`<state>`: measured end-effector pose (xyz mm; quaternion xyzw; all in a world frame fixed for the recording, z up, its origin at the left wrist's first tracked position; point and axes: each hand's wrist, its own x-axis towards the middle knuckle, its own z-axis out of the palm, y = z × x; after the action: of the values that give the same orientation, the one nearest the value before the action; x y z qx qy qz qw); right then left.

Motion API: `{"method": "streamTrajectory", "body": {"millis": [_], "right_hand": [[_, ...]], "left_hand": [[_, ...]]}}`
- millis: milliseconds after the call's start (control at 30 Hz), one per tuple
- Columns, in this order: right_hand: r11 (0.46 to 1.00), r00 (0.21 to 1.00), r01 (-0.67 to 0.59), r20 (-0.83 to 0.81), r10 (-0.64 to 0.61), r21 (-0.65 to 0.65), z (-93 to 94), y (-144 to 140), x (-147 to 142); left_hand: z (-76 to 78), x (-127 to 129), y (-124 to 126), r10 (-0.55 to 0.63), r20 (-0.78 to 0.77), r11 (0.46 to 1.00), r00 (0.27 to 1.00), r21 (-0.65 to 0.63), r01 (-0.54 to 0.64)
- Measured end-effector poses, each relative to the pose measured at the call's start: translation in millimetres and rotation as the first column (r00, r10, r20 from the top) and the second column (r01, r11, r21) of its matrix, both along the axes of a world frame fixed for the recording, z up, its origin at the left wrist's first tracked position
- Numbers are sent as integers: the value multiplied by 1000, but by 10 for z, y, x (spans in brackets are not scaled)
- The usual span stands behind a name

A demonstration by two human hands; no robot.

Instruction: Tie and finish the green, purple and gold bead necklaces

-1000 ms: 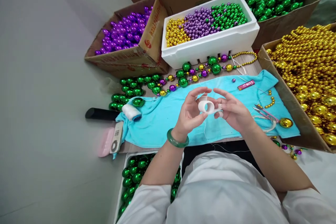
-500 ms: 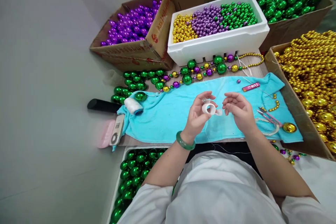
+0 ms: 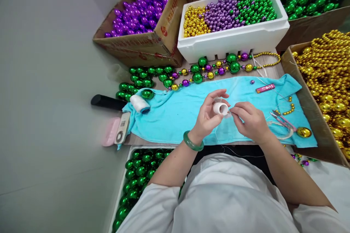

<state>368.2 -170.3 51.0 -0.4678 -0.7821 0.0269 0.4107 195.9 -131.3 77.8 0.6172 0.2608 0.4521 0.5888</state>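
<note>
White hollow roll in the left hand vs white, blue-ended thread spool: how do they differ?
Place: the white hollow roll is held in the left hand; the blue-ended white thread spool lies on the turquoise cloth.
Size: the roll looks shorter, the spool longer.
Look: the roll shows a wide open centre, the spool a blue end.
Shared: both are mostly white and roughly cylindrical.
</note>
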Motion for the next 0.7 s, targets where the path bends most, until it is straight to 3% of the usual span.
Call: {"method": "streamTrajectory", "body": {"millis": [133,300,400,700], "right_hand": [[1000,1000,-25,17,25,3,27,-21,8],[991,963,-104,-258,81,-79,84,-53,-3],[979,940,-172,-315,130,-110,113,-45,-14],[994,996,-75,64,70,79,47,-33,-38]], "left_hand": [[23,-7,15,-14,-15,999,1000,42,15],[39,-6,42,-38,7,997,999,63,37],[37,4,46,-56,33,997,998,51,54],[23,43,53,-23,108,999,994,-33,27]]}}
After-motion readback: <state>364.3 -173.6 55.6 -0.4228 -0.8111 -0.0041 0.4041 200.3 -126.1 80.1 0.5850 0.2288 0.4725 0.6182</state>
